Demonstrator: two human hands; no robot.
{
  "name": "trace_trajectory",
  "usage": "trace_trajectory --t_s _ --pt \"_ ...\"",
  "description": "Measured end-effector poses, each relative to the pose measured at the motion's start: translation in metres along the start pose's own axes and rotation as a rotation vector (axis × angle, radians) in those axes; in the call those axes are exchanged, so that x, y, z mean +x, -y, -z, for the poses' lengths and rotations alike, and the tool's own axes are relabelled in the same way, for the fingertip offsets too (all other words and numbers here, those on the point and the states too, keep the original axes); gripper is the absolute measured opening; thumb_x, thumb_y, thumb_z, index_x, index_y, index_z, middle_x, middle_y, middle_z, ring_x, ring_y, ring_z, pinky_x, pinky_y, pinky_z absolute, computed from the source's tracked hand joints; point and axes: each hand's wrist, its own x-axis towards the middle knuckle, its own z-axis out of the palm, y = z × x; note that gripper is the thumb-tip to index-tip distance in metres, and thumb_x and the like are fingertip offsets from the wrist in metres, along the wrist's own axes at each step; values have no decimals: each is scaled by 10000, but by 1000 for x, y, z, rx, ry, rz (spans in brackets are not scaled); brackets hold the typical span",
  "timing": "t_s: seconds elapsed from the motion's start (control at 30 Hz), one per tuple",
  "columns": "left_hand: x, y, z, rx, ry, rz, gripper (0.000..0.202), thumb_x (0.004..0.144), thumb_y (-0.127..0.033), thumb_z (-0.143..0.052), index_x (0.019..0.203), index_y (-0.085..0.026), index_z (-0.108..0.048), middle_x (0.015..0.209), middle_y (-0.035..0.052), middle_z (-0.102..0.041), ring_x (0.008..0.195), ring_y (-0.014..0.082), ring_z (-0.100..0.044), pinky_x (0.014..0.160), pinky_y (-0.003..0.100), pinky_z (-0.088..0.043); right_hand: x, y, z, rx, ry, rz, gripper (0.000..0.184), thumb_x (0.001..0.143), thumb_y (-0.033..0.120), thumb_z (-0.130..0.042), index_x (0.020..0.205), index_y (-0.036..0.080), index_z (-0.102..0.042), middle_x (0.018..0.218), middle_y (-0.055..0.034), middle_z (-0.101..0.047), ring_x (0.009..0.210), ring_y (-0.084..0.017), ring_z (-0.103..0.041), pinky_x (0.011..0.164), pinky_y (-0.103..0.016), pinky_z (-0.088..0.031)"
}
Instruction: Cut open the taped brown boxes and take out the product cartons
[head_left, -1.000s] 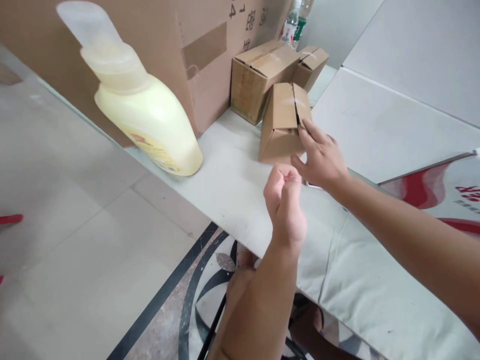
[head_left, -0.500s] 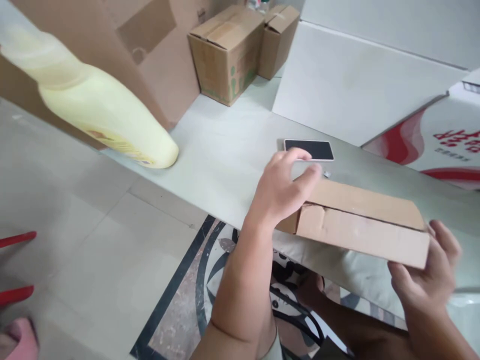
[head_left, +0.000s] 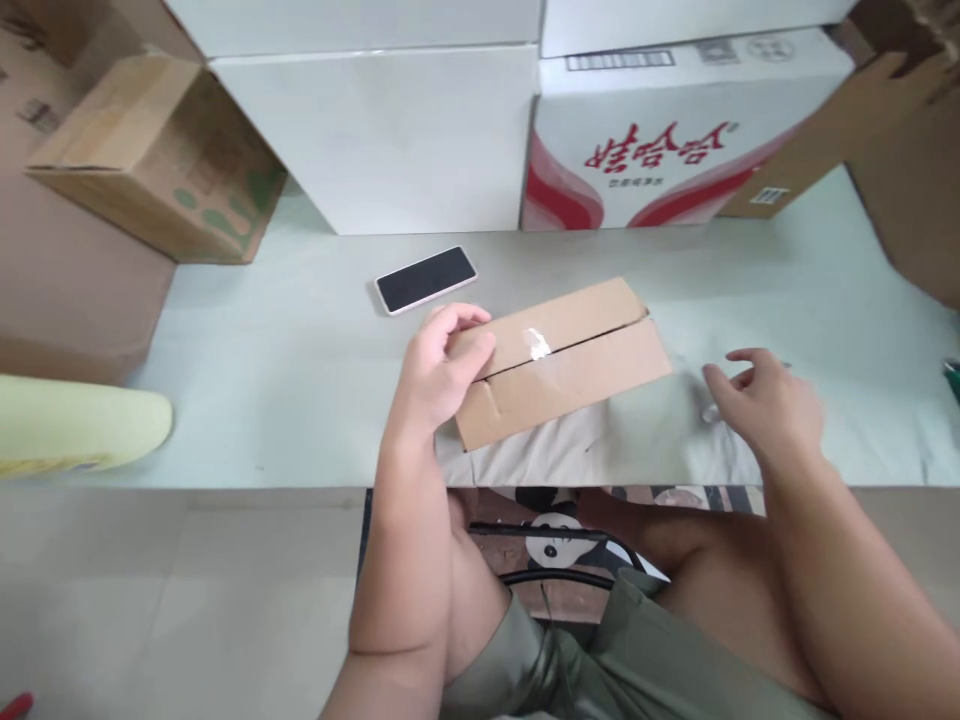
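A small flat cardboard box [head_left: 570, 360] lies on the pale table [head_left: 300, 380] right in front of me, its top flaps closed with a bit of clear tape at the seam. My left hand [head_left: 439, 370] grips the box's left end, fingers curled over the top. My right hand [head_left: 765, 405] hovers just right of the box, fingers loosely apart and holding nothing, close to a small shiny object on the table that I cannot make out. A black phone [head_left: 426, 279] lies face up behind the box.
White cartons [head_left: 390, 130] and a red-and-white printed carton [head_left: 675, 130] stand along the back. Brown cardboard boxes [head_left: 157, 160] stand at the left and far right. A pale yellow bottle [head_left: 75, 425] lies at the left table edge. My knees show below the table.
The box came from the back of the table to right in front of me and now lies flat. My right hand has let go of it. The view has swung to the right.
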Motion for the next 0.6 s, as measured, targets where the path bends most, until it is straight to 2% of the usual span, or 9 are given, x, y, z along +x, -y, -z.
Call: trace_trajectory --t_s 0.07,0.17,0.27,0.33,0.47,0.53,0.6 --pt "3 -1 -8 -8 6 -4 228 795 -392 -716 961 -236 -697 1115 64 -723 1032 258 -647 949 418 -533 8 -14 -4 -38 29 15 438 818 532 -606 1166 267 -577 923 -97 -693 907 -337 -642 854 -508 -494" --pt "6 -3 -20 -28 36 12 300 768 -420 -745 997 -235 -689 1112 61 -726 991 248 -665 838 370 -548 15 -32 -12 -16 -30 78 610 809 498 -634 1353 234 -552 987 -120 -664 1021 -331 -637 914 -479 -499" --pt "7 -4 -30 -55 60 59 339 754 -432 -761 1021 -239 -681 1060 56 -718 891 225 -662 697 328 -526 19 -42 -15 39 -65 103 680 804 425 -639 1437 198 -532 988 -130 -634 1096 -326 -619 970 -476 -498" --pt "7 -5 -33 -69 62 70 350 748 -442 -769 1019 -240 -677 1050 58 -714 861 217 -655 662 317 -514 20 -43 -12 81 -50 103 694 782 346 -638 1447 182 -531 951 -117 -634 1101 -320 -616 990 -477 -494" --pt "6 -4 -35 -64 55 42 345 748 -447 -765 1010 -241 -674 1074 62 -716 893 220 -662 719 330 -536 15 -34 -2 250 33 39 765 714 247 -643 1464 199 -497 1015 -93 -706 958 -257 -630 948 -437 -493" --pt "5 -3 -35 -54 60 33 340 760 -447 -752 1021 -245 -673 1088 60 -713 902 220 -668 741 336 -544 11 -27 1 409 80 -20 755 698 249 -628 1442 246 -498 1026 -70 -734 833 -216 -607 839 -396 -488" --pt "4 -3 -34 -45 68 21 333 768 -448 -741 1024 -247 -670 1094 58 -710 911 222 -671 756 341 -550 7 -20 2 654 95 -42 712 686 256 -578 1394 286 -497 887 -21 -715 698 -179 -551 703 -344 -444"
